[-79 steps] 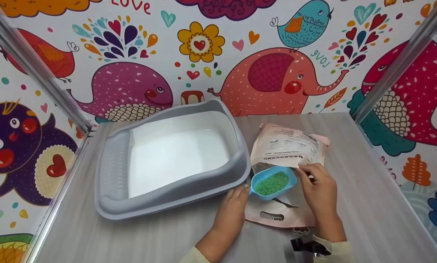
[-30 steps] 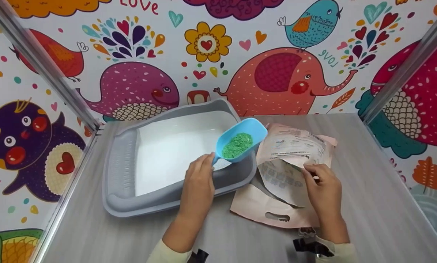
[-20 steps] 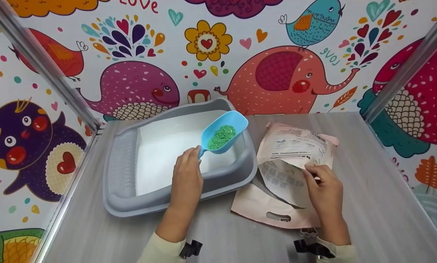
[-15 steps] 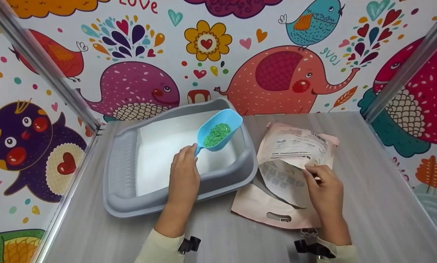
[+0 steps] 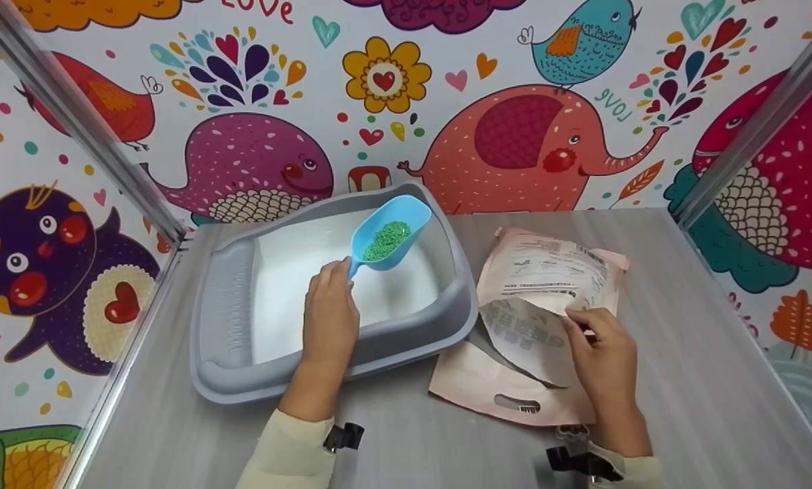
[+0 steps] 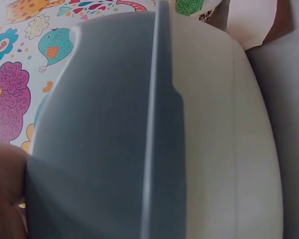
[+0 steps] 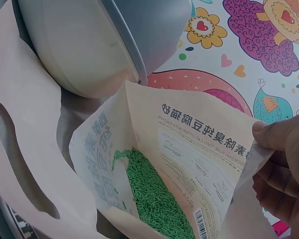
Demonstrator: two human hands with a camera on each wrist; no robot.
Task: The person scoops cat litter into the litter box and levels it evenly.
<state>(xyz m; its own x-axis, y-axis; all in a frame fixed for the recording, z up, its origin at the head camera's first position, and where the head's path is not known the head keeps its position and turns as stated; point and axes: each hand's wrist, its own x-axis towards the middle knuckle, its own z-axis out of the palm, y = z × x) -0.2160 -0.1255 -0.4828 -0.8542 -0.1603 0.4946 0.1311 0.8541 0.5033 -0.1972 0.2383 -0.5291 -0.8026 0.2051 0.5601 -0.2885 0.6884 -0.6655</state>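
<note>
My left hand (image 5: 331, 312) grips the handle of a blue scoop (image 5: 406, 207) over the litter box (image 5: 219, 312). The scoop carries green cat litter pellets (image 5: 386, 241) and sits level above the box's white inside. In the left wrist view only part of the left hand (image 6: 7, 189) shows beside the grey rim (image 6: 104, 109); the scoop is hidden there. My right hand (image 5: 603, 350) pinches the edge of the pink litter bag (image 5: 548, 261), keeping its mouth spread. Inside the bag, more green pellets (image 7: 154, 199) show in the right wrist view.
The litter box stands left of the bag on a grey wood-grain table (image 5: 433, 448), close to the back wall. Printed panels (image 5: 378, 136) with metal corner posts (image 5: 759, 109) bound the table at the back and both sides. The bag's torn flap has a handle slot (image 5: 518, 403).
My left hand has lifted the loaded scoop out from over the bag and carried it left above the litter box. My right hand stays pinching the bag's edge.
</note>
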